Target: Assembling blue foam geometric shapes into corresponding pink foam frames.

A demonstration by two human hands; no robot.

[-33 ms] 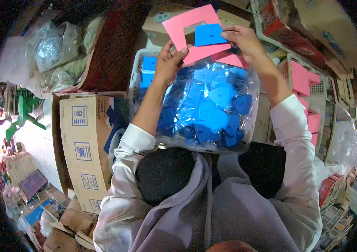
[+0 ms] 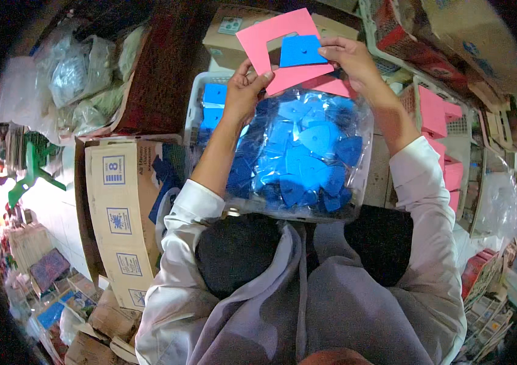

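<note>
My left hand (image 2: 247, 88) pinches a pink foam-like sheet (image 2: 280, 25) with a cut-out opening by its lower left corner. My right hand (image 2: 353, 61) grips a blue trapezoid piece (image 2: 301, 50) with a small dark mark in its middle. That piece lies over part of the sheet's opening, tilted slightly from its outline. Another pink piece (image 2: 334, 87) shows below my right hand. Beneath both hands, a clear plastic bag full of blue shaped pieces (image 2: 316, 140) rests in a pale crate (image 2: 193, 100) before my lap. More blue pieces (image 2: 214, 93) sit at the crate's far left.
A cardboard box (image 2: 112, 194) stands left of the crate, with dark blue scraps at its edge. Pink pieces (image 2: 432, 115) are stacked in a crate on the right. Plastic bags (image 2: 70, 79) lie far left, near a green stand (image 2: 32, 173). Another cardboard box (image 2: 228, 39) is beyond my hands.
</note>
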